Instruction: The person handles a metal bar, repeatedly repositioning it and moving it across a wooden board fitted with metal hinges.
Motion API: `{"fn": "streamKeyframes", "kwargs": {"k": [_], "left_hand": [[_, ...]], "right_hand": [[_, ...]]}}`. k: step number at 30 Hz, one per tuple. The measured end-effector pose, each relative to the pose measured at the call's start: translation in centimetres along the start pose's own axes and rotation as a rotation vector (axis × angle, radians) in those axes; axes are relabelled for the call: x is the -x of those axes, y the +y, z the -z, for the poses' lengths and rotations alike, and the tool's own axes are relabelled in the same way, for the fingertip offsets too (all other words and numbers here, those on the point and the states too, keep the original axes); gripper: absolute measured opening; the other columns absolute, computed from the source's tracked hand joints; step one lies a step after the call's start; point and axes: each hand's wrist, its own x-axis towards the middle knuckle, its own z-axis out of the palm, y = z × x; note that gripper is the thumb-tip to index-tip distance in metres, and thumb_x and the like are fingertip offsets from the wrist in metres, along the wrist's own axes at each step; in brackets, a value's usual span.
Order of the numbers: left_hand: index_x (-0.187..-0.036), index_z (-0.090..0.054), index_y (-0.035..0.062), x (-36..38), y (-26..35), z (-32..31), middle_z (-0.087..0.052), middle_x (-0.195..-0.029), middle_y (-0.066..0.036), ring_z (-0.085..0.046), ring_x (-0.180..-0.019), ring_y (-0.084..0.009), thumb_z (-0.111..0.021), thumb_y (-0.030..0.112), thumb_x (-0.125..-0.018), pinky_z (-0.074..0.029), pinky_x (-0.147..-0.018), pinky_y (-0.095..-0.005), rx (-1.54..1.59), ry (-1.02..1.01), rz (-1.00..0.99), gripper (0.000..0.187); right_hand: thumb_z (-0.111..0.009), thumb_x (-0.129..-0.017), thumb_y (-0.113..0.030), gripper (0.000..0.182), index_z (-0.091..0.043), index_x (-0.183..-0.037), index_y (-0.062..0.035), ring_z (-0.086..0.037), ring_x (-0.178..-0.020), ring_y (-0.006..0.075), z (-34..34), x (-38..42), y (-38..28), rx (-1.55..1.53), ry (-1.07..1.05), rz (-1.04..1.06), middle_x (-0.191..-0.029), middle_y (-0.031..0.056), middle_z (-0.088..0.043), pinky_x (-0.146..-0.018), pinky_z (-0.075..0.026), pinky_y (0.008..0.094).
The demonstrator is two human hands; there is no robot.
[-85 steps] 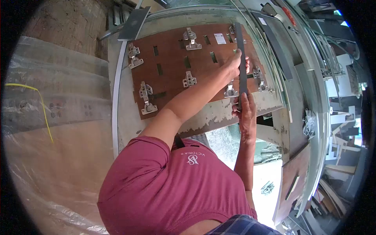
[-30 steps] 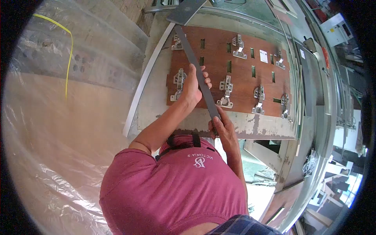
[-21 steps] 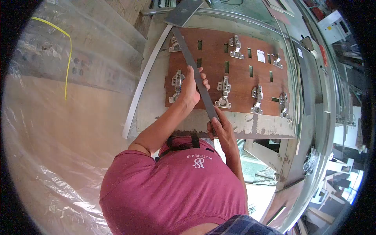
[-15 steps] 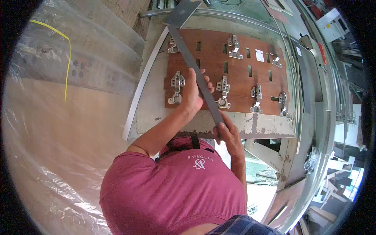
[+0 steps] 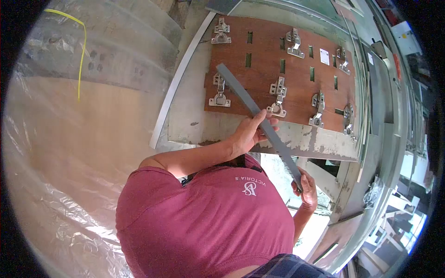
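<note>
A long flat dark grey strip (image 5: pixel 241 92) lies slantwise between my two hands. My left hand (image 5: pixel 250 134) is closed around its middle, with the thumb on top and the fingers beneath. Near the lower right end, my right hand (image 5: pixel 307 189) pinches the strip. The strip's far end hangs over a reddish-brown board (image 5: pixel 259 48) with rectangular slots, covering part of one metal hinge (image 5: pixel 219 95). Several other hinges sit on this board, including a hinge (image 5: pixel 278 96) just beyond my left hand.
The board rests on a worn pale worktable (image 5: pixel 185 125). A light metal strip (image 5: pixel 183 76) lies along its left side, near a dark plate (image 5: pixel 223 5) at the far corner. Plastic sheeting (image 5: pixel 60 162) covers a large surface at left. Long thin strips (image 5: pixel 365 92) line the right.
The strip has come nearer my body and shifted right; its far end has left the dark plate. My left hand has drawn back from over the board, and my right hand has moved right and down.
</note>
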Motion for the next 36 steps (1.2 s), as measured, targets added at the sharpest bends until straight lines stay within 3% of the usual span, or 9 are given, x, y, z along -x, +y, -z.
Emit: {"fn": "streamKeyframes", "kwargs": {"k": [19,22,25,27,36], "left_hand": [[-0.106,-0.048,0.0055,-0.3,-0.4,2.0,-0.059,-0.103,-0.014,-0.058,-0.096,-0.0285,-0.048,0.042,-0.087,-0.048,-0.084,-0.0381,-0.01,0.01,-0.034,0.041],[-0.106,-0.048,0.0055,0.0,-0.2,1.2,-0.059,-0.102,-0.014,-0.058,-0.096,-0.0282,-0.048,0.042,-0.087,-0.048,-0.084,-0.038,-0.034,0.021,-0.036,0.041],[-0.106,-0.048,0.0055,-0.4,-0.4,-0.1,-0.059,-0.102,-0.014,-0.058,-0.096,-0.028,-0.046,0.041,-0.088,-0.048,-0.085,-0.0385,-0.077,-0.007,-0.016,0.04],[-0.105,-0.048,0.0059,-1.4,-1.2,-0.8,-0.059,-0.101,-0.014,-0.058,-0.096,-0.0278,-0.046,0.041,-0.088,-0.047,-0.085,-0.04,-0.105,-0.057,0.043,0.039],[-0.104,-0.045,0.0065,-3.8,-4.2,-4.0,-0.057,-0.103,-0.017,-0.058,-0.096,-0.0308,-0.045,0.038,-0.089,-0.046,-0.085,-0.0463,-0.196,-0.17,0.201,0.035]], "right_hand": [[-0.054,-0.081,-0.05,0.065,-0.049,-0.115,0.0054,-0.04,-0.04,0.0057,-1.4,-0.3,0.0,0.042,0.046,-0.01,-0.054,0.0033,-0.049,-0.035,-0.028,0.0192],[-0.055,-0.076,-0.059,0.079,-0.048,-0.115,0.0101,-0.042,-0.044,0.0063,-1.6,0.1,-0.3,0.015,0.066,-0.047,-0.058,0.0026,-0.051,-0.037,-0.03,0.0203],[-0.056,-0.075,-0.059,0.081,-0.046,-0.116,0.0104,-0.043,-0.046,0.0062,-1.2,0.9,0.9,-0.001,0.1,-0.036,-0.059,0.0031,-0.051,-0.037,-0.03,0.0199],[-0.055,-0.081,-0.049,0.067,-0.044,-0.121,0.0036,-0.04,-0.04,0.0066,-0.9,1.8,2.2,-0.087,0.147,0.019,-0.057,0.0049,-0.051,-0.035,-0.028,0.0195],[-0.058,-0.076,-0.053,0.076,-0.04,-0.124,0.0029,-0.04,-0.041,0.0053,-1.3,6.1,3.9,-0.172,0.363,0.049,-0.058,0.0041,-0.051,-0.036,-0.028,0.0179]]}}
